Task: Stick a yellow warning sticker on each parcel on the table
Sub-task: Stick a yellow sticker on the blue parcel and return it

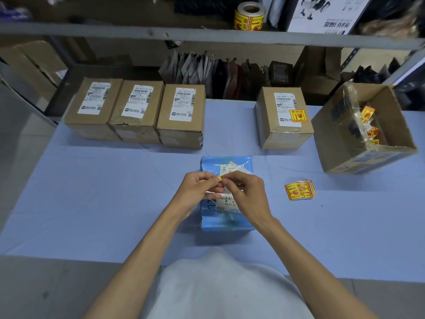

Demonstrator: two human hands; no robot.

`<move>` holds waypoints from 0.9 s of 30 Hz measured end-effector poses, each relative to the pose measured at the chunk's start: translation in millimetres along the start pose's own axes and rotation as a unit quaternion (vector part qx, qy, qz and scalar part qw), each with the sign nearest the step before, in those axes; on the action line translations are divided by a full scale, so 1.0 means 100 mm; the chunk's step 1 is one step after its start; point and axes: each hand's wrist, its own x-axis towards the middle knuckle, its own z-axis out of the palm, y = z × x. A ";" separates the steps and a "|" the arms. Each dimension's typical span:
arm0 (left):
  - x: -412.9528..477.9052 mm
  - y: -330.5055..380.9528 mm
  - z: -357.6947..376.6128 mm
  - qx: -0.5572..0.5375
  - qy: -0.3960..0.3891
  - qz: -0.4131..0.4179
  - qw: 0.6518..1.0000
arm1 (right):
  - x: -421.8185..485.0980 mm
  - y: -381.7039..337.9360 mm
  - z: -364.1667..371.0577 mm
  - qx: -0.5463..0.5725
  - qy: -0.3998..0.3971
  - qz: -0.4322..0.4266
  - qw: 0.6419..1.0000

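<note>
**Head view.** A blue parcel [226,219] lies flat on the table [92,203] directly in front of the person. All positions below are given relative to this parcel.

- **Hands:** Both hands meet above the parcel's far half. The left hand [197,187] and the right hand [247,192] have their fingertips curled inward. Together they pinch 1 small yellow sticker [220,178], of which only a sliver shows between the fingers. Whether the sticker touches the parcel cannot be told.
- **Label:** A white shipping label [226,200] on the parcel's top is partly hidden by the hands.
- **Spare stickers:** To the right of the parcel, near it but apart, a loose stack of yellow stickers [300,189] lies flat on the table.
- **Boxes, far left:** Beyond the parcel and to the left stands a row of 3 cardboard boxes [136,110], set side by side. Each carries a white label on top.
- **Box, far right:** Beyond the parcel and to the right stands 1 separate cardboard box [284,134]. A yellow warning sticker [298,115] sits on the lower right corner of its white label.
- **Carton:** Farther right of the parcel, an open carton [333,134] sits tilted and holds crumpled yellow-and-red scraps [368,116].
- **Shelf:** Well beyond the parcel, on a shelf [138,33] above the table, is a roll of yellow stickers [249,17].
</note>
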 end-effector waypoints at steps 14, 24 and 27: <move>0.02 0.01 0.00 0.010 -0.008 0.016 1.000 | 0.02 -0.02 -0.02 0.001 -0.004 0.008 1.000; 0.02 0.01 0.00 0.039 -0.016 0.028 0.999 | 0.01 -0.03 -0.02 0.019 -0.013 0.027 0.999; 0.01 0.01 -0.01 0.044 -0.017 0.031 0.998 | 0.01 -0.03 -0.03 0.019 -0.015 0.032 0.999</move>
